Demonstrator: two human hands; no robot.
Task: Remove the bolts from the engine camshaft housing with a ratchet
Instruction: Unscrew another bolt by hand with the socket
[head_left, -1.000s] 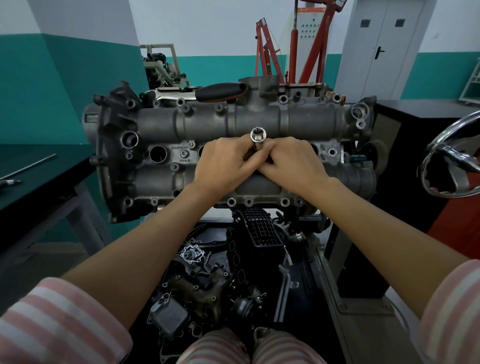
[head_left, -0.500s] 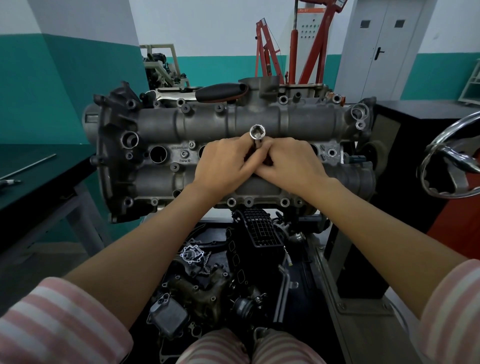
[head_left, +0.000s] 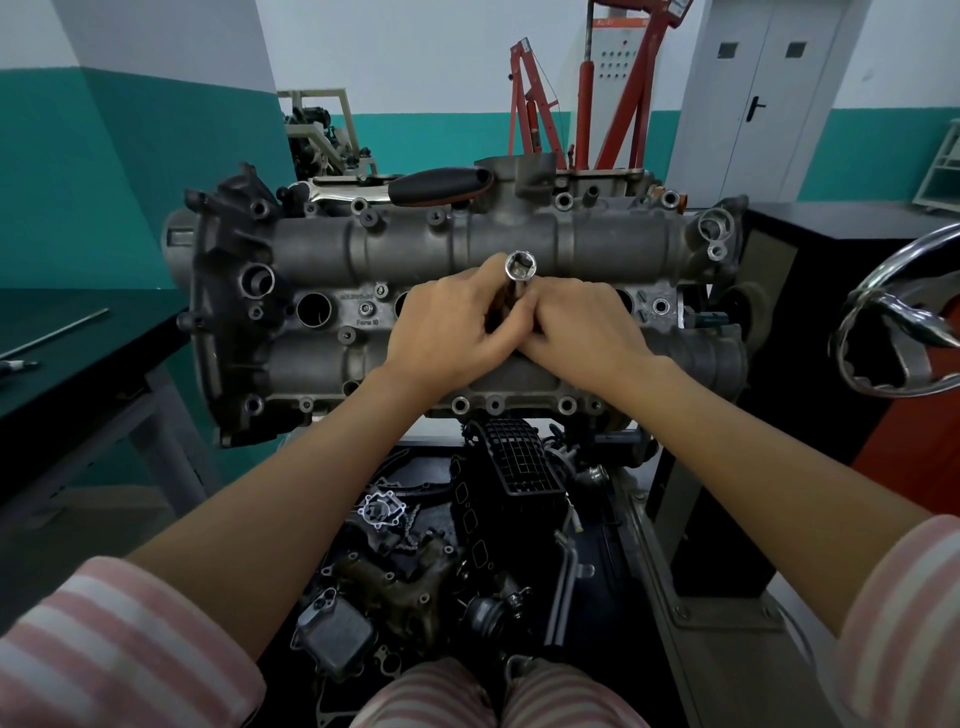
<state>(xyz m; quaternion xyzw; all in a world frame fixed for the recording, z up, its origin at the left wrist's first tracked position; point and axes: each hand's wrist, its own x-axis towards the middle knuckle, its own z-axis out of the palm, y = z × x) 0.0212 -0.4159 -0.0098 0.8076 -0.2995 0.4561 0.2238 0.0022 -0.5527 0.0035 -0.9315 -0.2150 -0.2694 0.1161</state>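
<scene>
The grey camshaft housing (head_left: 363, 249) stands on an engine stand in front of me. A chrome socket extension (head_left: 520, 270) rises from the middle of the housing, its open square end facing me. My left hand (head_left: 447, 332) and my right hand (head_left: 582, 332) meet around its shaft and pinch it with fingers and thumbs. The lower end of the extension and any bolt under it are hidden by my fingers. A ratchet with a black handle (head_left: 441, 184) lies on the housing's far edge. Several bolts sit along the housing rim (head_left: 358, 205).
A dark workbench (head_left: 78, 353) with a thin rod stands at the left. Loose engine parts (head_left: 405, 582) lie on the floor below the stand. A chrome steering wheel (head_left: 904, 322) and black cabinet are at the right. A red engine crane (head_left: 597, 104) stands behind.
The extension has tilted slightly left between my fingers. Both hands stay in the same place around it.
</scene>
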